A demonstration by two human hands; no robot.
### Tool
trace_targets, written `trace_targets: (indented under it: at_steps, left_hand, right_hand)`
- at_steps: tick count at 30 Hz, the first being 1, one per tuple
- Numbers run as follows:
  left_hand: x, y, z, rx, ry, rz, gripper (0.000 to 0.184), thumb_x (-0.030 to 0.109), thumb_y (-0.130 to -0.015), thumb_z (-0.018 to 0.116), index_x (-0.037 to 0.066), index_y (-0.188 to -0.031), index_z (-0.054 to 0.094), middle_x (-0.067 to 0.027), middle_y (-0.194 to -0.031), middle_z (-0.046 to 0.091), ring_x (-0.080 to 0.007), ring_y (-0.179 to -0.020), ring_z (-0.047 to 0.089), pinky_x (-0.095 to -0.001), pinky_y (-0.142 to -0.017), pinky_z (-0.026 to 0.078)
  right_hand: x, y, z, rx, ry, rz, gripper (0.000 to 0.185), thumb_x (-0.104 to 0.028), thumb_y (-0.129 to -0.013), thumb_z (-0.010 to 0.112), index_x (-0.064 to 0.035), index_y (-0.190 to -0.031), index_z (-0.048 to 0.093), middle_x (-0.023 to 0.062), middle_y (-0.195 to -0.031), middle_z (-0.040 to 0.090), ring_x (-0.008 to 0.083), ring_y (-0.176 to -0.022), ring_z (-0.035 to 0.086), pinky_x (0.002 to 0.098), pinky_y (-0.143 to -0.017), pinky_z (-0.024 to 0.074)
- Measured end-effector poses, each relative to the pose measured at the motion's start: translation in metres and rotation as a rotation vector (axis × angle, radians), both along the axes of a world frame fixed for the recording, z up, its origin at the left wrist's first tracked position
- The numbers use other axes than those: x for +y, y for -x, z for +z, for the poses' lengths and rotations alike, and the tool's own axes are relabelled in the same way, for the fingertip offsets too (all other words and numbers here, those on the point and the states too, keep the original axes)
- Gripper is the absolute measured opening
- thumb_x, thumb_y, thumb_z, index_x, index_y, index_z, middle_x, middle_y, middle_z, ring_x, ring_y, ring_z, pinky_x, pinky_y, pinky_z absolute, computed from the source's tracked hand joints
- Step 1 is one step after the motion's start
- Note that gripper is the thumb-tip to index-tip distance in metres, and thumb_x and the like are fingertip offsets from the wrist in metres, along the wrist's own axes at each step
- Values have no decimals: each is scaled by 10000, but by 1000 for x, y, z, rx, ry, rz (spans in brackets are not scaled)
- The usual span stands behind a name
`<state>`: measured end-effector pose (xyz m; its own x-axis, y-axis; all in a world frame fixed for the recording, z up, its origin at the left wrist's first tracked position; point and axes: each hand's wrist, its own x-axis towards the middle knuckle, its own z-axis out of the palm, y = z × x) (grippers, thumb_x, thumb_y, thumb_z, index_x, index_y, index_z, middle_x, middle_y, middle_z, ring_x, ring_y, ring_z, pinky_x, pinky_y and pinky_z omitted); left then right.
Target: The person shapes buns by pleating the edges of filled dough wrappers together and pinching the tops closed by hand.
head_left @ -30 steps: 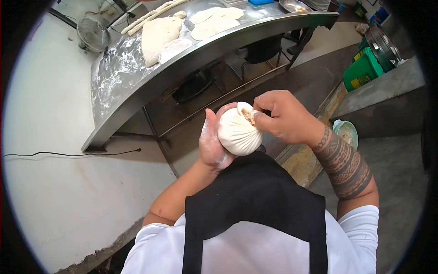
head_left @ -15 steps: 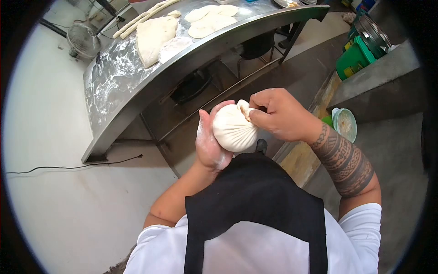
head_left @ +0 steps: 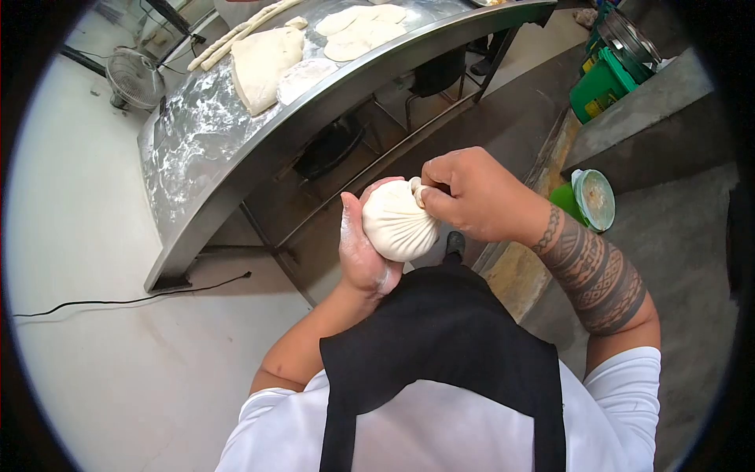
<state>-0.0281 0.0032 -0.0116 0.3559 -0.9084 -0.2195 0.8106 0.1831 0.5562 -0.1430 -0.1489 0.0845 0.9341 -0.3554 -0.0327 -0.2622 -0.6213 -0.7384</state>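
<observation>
A round, pleated dough bun (head_left: 399, 223) rests in my left hand (head_left: 362, 250), whose floury palm and fingers cup it from the left and below. My right hand (head_left: 465, 193) pinches the gathered dough at the bun's upper right, thumb against the bent fingers. Fine folds fan out from that pinched spot over the smooth white surface. A brownish edge shows at the gathered opening. What lies inside the bun is hidden.
Beyond my hands stands a floured metal table (head_left: 185, 169) with a dough slab (head_left: 267, 69), flat dough rounds (head_left: 358, 33) and long dough ropes (head_left: 244, 33). A lidded green bucket (head_left: 595, 200) sits on the floor at right. A cable (head_left: 157, 296) lies at left.
The gathered opening on the bun looks smaller and more tightly closed, with my right fingers still pinching it. The view has shifted slightly.
</observation>
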Motion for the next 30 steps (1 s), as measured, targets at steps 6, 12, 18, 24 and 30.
trace_targets:
  at_steps: [6,12,18,24,30]
  left_hand:
    - [11,-11,3,-11,-25,-32,812,731,-1007,235,55,-1371,499,-158,-1303,612,-353,-1122,650,-553,-837,578]
    - [15,-27,8,-56,-44,-140,842,741,-1002,229,40,-1391,486,-168,-1298,618,-340,-1121,657,-528,-875,575]
    - [16,-22,4,-54,62,84,864,738,-1004,248,5,-1405,470,-179,-1290,620,-326,-1177,626,-467,-1031,498]
    - [16,-30,1,-61,57,21,859,729,-1009,260,-8,-1379,501,-184,-1305,619,-324,-1191,620,-462,-1043,487]
    - [16,-39,27,136,-17,-212,871,738,-1004,248,1,-1382,519,-184,-1328,614,-333,-1180,634,-481,-1032,502]
  right_hand:
    - [12,-5,0,-67,52,-31,245,-193,-890,649,48,-849,662,212,-724,609,303,-637,590,394,-615,464]
    - [14,-8,7,-25,54,2,246,-194,-883,651,49,-843,670,208,-689,593,284,-616,578,386,-604,462]
    - [21,-17,-6,-60,-74,-22,247,-178,-877,641,54,-793,632,184,-658,568,229,-602,553,374,-594,454]
    - [22,-20,2,-101,16,-42,168,-130,-851,674,32,-831,638,181,-719,612,267,-652,607,392,-634,492]
    - [23,-18,27,-163,74,28,128,-67,-829,719,5,-900,641,156,-794,647,287,-702,657,388,-667,528]
